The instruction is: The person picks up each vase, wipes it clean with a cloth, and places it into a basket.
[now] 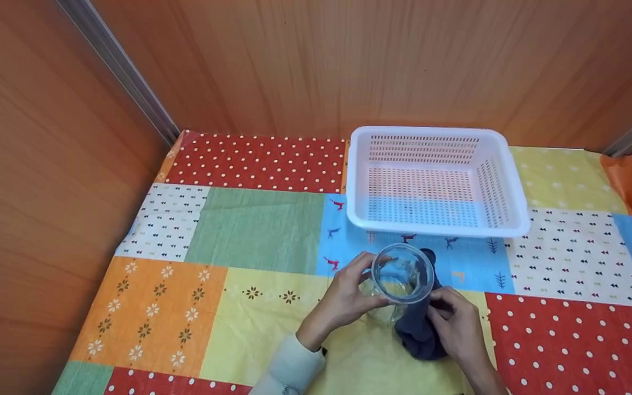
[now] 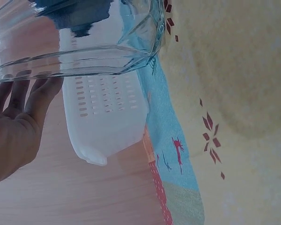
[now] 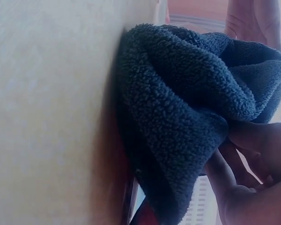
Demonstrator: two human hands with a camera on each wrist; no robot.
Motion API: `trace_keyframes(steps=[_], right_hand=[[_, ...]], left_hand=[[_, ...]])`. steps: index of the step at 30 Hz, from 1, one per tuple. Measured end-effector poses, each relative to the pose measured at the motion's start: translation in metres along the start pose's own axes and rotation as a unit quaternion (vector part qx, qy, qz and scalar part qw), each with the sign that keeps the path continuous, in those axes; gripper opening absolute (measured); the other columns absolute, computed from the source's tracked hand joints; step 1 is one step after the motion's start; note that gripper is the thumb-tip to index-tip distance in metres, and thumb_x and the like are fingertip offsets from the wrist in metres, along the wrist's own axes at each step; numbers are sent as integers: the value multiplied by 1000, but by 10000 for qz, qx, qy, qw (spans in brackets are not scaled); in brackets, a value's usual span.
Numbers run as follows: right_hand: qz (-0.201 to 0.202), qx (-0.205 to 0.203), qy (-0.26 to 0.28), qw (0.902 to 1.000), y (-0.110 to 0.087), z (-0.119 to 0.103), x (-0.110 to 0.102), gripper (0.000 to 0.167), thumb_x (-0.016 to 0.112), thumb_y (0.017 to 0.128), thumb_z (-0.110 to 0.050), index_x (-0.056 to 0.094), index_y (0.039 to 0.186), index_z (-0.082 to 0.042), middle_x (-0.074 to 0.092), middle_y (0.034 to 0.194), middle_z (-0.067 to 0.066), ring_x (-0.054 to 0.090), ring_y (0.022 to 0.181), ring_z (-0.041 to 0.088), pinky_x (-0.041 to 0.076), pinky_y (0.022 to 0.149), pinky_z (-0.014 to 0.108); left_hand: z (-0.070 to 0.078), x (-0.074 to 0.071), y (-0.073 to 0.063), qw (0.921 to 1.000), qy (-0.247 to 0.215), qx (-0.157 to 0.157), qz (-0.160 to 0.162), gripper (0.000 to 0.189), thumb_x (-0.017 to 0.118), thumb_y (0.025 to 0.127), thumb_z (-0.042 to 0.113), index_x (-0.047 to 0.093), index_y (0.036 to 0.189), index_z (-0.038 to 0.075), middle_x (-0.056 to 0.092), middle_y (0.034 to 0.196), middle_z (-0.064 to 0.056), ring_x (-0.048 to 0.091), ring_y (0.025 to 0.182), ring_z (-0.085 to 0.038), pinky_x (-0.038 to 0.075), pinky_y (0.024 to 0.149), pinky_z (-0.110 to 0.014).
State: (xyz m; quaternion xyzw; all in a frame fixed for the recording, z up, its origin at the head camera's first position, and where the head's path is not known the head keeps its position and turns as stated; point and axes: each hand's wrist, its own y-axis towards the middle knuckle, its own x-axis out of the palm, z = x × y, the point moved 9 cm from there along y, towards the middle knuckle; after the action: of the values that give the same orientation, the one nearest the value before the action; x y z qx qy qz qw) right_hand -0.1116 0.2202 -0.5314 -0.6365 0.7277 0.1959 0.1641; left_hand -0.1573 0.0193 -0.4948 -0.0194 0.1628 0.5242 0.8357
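Note:
In the head view my left hand (image 1: 343,299) grips a clear glass jar (image 1: 390,288) by its left side, its round mouth tipped up toward me. A dark blue-grey towel (image 1: 421,336) lies against the jar's right side, bunched and hanging down to the tablecloth. My right hand (image 1: 458,323) pinches the towel between thumb and fingers beside the jar. The left wrist view shows the jar's faceted wall (image 2: 98,61), with the towel's dark patch (image 2: 79,16) behind the glass. Fluffy towel folds (image 3: 178,93) fill much of the right wrist view and hide part of my left hand.
A white perforated plastic basket (image 1: 436,227) stands just beyond my hands. A patchwork tablecloth (image 1: 264,230) covers the table. Wooden panels (image 1: 294,66) rise at the back and left. An orange cloth piece (image 1: 627,178) hangs at the far right corner.

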Motion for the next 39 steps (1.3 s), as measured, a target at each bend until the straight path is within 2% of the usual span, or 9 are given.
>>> trace_keyframes(steps=[4,11,17,23,30,34,39], right_hand=[[84,-58,70,9999,-2,-3,-2,22,77,85,17,75,95,-2,71,94,3,70,95,12,63,80,23],[311,-145,579,9977,-2,-27,-12,25,73,84,24,76,99,4,69,97,8,66,93,3,58,84,14],[465,-299,1149,9918,-3,-43,-20,23,70,87,23,76,102,8,69,97,-2,65,94,3,59,83,15],[421,-391,1018,9931,-2,-42,-19,21,72,85,23,76,99,8,69,96,-4,65,93,1,60,79,15],[354,-118,781,9962,0,-33,-15,23,72,86,22,77,99,4,70,96,6,65,92,6,59,82,15],[288,-41,710,9970,0,-25,-12,22,74,86,21,77,97,2,70,96,7,65,93,5,58,83,14],[224,58,562,9982,0,-15,-7,20,75,86,19,74,94,2,70,97,9,68,96,12,60,84,19]], left_hand=[[0,1,0,10000,31,-19,-18,62,90,86,14,62,141,14,62,137,-2,59,132,-23,50,111,-31],[-2,0,1,10000,32,-4,13,63,91,85,14,62,140,11,63,136,-3,59,131,-21,51,110,-32],[-3,1,1,10000,-54,19,18,62,91,85,15,63,140,11,63,134,-2,60,131,-26,51,111,-34],[-2,0,0,10000,-17,19,40,61,91,84,13,63,139,12,63,134,-3,60,132,-23,51,111,-33],[-1,0,-1,10000,21,16,68,61,91,85,12,63,139,13,63,135,-3,59,132,-20,51,110,-32],[-1,0,-1,10000,27,-3,81,62,91,84,9,63,139,14,63,135,-2,57,132,-16,51,110,-29],[-1,1,-1,10000,26,14,74,63,90,83,6,63,139,14,62,135,-3,58,132,-16,51,110,-29]])
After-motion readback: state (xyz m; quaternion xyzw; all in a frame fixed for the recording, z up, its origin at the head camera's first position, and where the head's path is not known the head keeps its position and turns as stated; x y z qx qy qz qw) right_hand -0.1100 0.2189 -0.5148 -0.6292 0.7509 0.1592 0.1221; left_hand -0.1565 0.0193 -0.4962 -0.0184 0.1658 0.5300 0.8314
